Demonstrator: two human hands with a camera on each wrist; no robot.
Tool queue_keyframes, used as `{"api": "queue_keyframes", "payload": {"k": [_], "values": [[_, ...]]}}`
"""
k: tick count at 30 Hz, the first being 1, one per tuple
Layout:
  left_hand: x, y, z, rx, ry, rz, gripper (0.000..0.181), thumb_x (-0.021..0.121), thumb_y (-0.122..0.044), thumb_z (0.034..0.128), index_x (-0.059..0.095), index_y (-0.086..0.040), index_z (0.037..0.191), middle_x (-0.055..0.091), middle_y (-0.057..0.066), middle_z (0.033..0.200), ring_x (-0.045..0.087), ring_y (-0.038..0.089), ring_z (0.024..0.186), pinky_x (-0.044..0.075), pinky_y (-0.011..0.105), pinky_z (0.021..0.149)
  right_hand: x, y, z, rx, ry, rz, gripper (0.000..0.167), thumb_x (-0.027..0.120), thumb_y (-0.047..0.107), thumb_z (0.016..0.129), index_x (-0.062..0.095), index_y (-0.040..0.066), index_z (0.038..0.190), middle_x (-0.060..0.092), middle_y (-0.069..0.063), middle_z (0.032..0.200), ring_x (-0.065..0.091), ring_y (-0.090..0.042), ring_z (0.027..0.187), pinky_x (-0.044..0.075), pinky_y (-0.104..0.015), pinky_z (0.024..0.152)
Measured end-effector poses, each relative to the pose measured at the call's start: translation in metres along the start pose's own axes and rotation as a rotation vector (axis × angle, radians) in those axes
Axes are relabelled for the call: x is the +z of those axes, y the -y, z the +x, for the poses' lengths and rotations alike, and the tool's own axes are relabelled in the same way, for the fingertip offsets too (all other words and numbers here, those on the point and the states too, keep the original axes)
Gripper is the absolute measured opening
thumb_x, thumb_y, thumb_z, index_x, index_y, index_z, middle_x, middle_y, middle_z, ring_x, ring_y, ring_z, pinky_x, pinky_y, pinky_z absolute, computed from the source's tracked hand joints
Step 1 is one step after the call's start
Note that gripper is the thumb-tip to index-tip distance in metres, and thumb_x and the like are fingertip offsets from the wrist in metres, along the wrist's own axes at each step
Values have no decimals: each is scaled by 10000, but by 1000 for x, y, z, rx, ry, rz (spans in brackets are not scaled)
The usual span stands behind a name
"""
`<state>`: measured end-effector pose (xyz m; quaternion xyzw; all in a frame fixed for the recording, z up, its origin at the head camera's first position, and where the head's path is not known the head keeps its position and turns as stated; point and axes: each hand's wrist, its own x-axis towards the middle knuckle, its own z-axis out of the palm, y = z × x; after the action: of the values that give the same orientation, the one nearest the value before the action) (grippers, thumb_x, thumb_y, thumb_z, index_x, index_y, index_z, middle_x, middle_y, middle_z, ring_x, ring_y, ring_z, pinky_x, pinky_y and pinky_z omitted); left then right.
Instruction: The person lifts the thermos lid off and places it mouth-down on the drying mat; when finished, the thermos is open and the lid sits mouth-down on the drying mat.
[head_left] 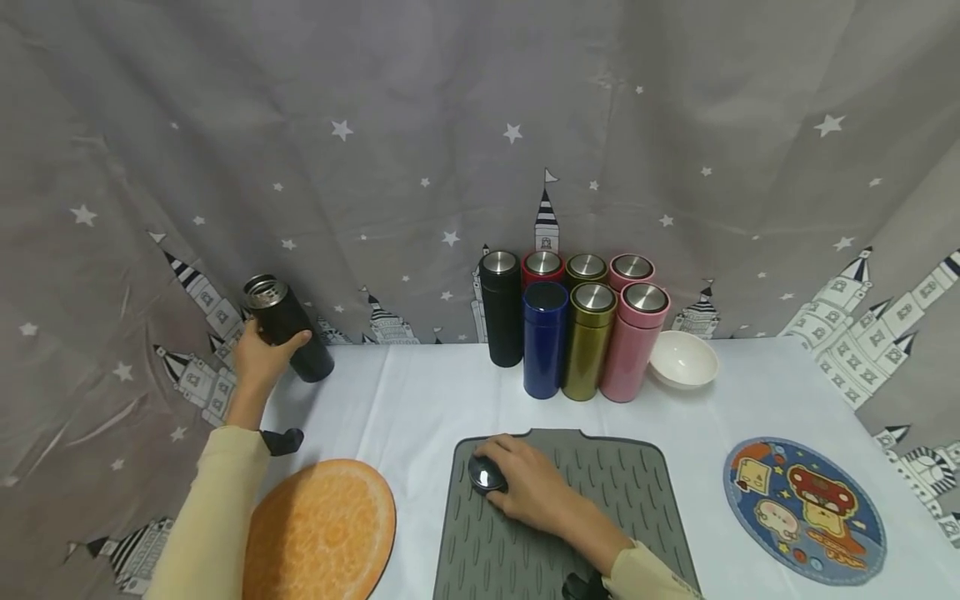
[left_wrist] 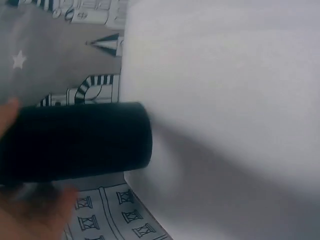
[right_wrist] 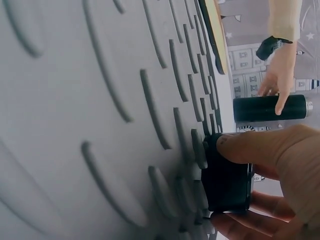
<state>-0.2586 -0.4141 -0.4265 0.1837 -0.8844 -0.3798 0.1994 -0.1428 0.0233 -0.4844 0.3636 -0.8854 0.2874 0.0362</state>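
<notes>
At the back left, my left hand point(head_left: 262, 364) grips a black bottle point(head_left: 288, 329) that leans, its top uncapped with a metal neck showing. The left wrist view shows the dark bottle body point(left_wrist: 80, 140) lying across between the thumb and fingers. My right hand point(head_left: 534, 487) holds a black lid with a shiny top point(head_left: 487, 474) at the left part of the grey ridged mat point(head_left: 600, 500). In the right wrist view, the thumb and fingers of my right hand point(right_wrist: 280, 175) pinch the lid point(right_wrist: 227, 175) by its sides, right against the mat point(right_wrist: 60, 110).
Several capped bottles, among them black point(head_left: 501, 317), blue point(head_left: 545, 342), gold point(head_left: 590, 346) and pink point(head_left: 633, 346), stand at the back centre. A white bowl point(head_left: 683, 360) sits beside them. An orange round mat point(head_left: 322, 533) lies front left, a blue cartoon mat point(head_left: 804, 510) right.
</notes>
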Motion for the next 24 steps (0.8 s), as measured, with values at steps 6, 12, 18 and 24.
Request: {"api": "queue_keyframes", "payload": {"k": [6,12,18,24], "values": [[-4,-7,-28,-116,165,218,874,681,-434,897,343,192,1406,451,418,1333,479,550,1175,422,629,934,-2,1,1,-16,37,-2,596,882,162,747,616,75,1273,615,-60,1246,608,-189,1118,511,-351,939],[-6,-33,-50,-42,489,355,729,633,-453,932,529,196,1245,568,376,1144,620,437,915,541,492,729,-15,1,-5,-11,40,-8,720,901,223,732,569,53,1347,598,-69,1270,600,-203,1131,511,-383,943],[19,-68,-61,148,445,240,667,655,-373,949,498,133,1355,640,319,1164,658,419,985,540,492,789,-26,0,-23,6,21,-32,687,882,263,757,581,58,1339,593,-70,1289,588,-229,1167,499,-418,964],[48,-101,-73,281,384,97,603,693,-317,938,510,31,1394,645,249,1223,613,408,1132,475,537,949,-30,-1,-46,25,-6,-44,641,866,282,775,606,66,1319,604,-43,1263,585,-216,1161,496,-422,965]]}}
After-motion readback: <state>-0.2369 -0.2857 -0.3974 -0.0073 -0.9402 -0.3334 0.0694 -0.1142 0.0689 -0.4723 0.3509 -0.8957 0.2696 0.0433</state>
